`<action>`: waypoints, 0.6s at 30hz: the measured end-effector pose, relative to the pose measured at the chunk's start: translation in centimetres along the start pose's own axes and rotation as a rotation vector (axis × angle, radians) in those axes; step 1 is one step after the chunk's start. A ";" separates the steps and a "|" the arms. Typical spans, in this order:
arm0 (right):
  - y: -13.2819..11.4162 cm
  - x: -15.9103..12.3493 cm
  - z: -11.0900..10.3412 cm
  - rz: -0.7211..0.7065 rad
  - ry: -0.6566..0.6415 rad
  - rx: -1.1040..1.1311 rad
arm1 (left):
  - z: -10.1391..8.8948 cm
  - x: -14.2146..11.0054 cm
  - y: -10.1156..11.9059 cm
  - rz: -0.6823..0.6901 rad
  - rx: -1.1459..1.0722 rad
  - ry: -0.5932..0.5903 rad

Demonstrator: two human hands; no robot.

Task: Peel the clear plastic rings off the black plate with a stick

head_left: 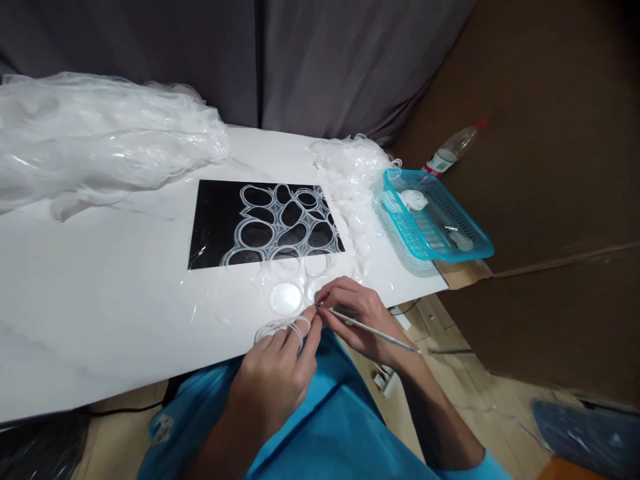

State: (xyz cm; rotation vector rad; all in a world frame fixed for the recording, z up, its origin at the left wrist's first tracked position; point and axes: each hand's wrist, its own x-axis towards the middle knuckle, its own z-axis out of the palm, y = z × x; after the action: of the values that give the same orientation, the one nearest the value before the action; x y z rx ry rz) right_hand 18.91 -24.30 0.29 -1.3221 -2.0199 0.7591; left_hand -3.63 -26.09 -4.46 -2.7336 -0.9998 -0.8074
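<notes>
My right hand (pixel 354 312) grips a slim, pale stick-like tool (pixel 383 335). Its tip meets the fingertips of my left hand (pixel 281 365) at the table's front edge; whether it is a blade or tweezers I cannot tell. Several thin white rings (pixel 273 327) loop around and beside my left fingers, which are bent together there. Under both hands lies a clear film sheet with round white-edged outlines (pixel 286 298). That sheet runs back over a black rectangular mat (pixel 216 223), where the outlines stand out. What exactly my left fingertips pinch is partly hidden.
A big heap of clear film (pixel 110 140) fills the back left of the white table (pixel 125 293). Crumpled film scraps (pixel 353 160) lie at the back right. Beside them a blue plastic basket (pixel 430 250) holds white rings. A red-capped bottle (pixel 453 150) leans behind it, near a cardboard wall (pixel 540 167).
</notes>
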 end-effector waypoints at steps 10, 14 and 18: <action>0.1 -0.8 1.5 -0.173 0.095 -0.271 | 0.2 0.3 0.9 -0.076 0.010 -0.062; -0.1 -0.8 1.9 -0.212 0.114 -0.440 | 0.1 0.5 0.7 -0.067 0.021 -0.072; 0.5 -0.9 1.8 -0.193 0.205 -0.396 | -0.1 0.6 0.5 -0.064 0.007 -0.101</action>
State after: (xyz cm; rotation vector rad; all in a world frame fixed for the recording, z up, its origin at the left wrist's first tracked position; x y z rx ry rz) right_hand 18.19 -25.18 -1.41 -1.3253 -2.1565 0.1303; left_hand -2.96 -26.12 -4.05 -2.7737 -1.1123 -0.6795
